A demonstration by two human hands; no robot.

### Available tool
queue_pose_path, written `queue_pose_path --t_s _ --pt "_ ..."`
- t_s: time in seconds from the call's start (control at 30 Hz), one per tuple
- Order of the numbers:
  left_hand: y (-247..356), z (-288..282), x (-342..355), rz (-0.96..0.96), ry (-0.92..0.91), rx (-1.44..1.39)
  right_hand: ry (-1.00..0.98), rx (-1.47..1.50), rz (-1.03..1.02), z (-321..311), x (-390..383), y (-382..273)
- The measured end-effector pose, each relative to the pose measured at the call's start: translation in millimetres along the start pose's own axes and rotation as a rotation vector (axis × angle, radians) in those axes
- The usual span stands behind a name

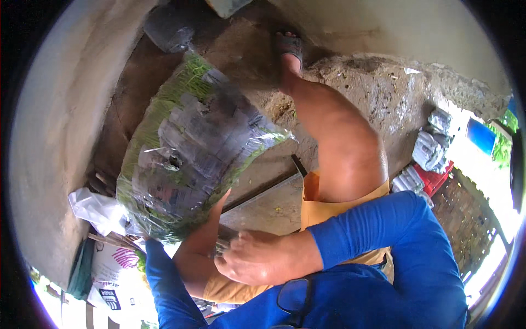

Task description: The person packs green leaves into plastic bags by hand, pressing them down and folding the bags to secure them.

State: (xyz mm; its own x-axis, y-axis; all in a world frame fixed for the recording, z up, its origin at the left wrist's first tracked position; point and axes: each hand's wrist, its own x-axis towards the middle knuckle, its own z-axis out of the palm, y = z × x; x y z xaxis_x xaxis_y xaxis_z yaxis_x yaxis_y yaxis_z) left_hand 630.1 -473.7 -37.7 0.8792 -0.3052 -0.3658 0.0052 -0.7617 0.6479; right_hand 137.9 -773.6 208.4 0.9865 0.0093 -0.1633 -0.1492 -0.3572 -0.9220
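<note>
Head view, the only view. A large bundle of green stalks [192,140], wrapped in clear plastic with greyish printed paper inside, stands tilted at left of centre in the frame, its lower end before the person's left leg [194,257]. The left sleeve [163,285] rises from the lower left and ends at the bundle's lower edge; the left hand is hidden behind the bundle, so its grip cannot be told.

The right hand [263,257], below centre, has its fingers curled inward beside the left leg. A small greyish item [222,247] shows at the fingertips; its kind, and whether it is gripped, cannot be told.

The right leg [348,137] extends to the upper centre, ending in a dark sandal [290,48]. A white plastic bag [97,211] lies just beside the bundle at left, above a printed white sack [123,279] at lower left. At right, plastic-wrapped packages [430,151] sit beside a red container [434,178]. Eyeglasses [294,296] hang at the chest, lower centre.
</note>
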Motion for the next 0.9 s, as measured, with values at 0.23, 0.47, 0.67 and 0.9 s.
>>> queue_pose_path --t_s 0.23,0.47,0.67,0.9 --pt "20.7 2.3 3.8 -0.012 -0.008 0.042 0.082 -0.338 0.252 -4.1 -3.8 23.5" --pt "27.3 5.0 2.6 -0.012 -0.018 0.046 0.151 -0.382 0.327 16.0 5.5 31.9" --pt "19.5 -4.3 2.7 -0.003 -0.013 0.040 0.175 -0.371 0.359 21.3 13.0 41.2" --pt "11.7 -5.5 8.1 -0.004 -0.011 0.027 0.179 -0.300 0.355 42.9 21.5 54.4"
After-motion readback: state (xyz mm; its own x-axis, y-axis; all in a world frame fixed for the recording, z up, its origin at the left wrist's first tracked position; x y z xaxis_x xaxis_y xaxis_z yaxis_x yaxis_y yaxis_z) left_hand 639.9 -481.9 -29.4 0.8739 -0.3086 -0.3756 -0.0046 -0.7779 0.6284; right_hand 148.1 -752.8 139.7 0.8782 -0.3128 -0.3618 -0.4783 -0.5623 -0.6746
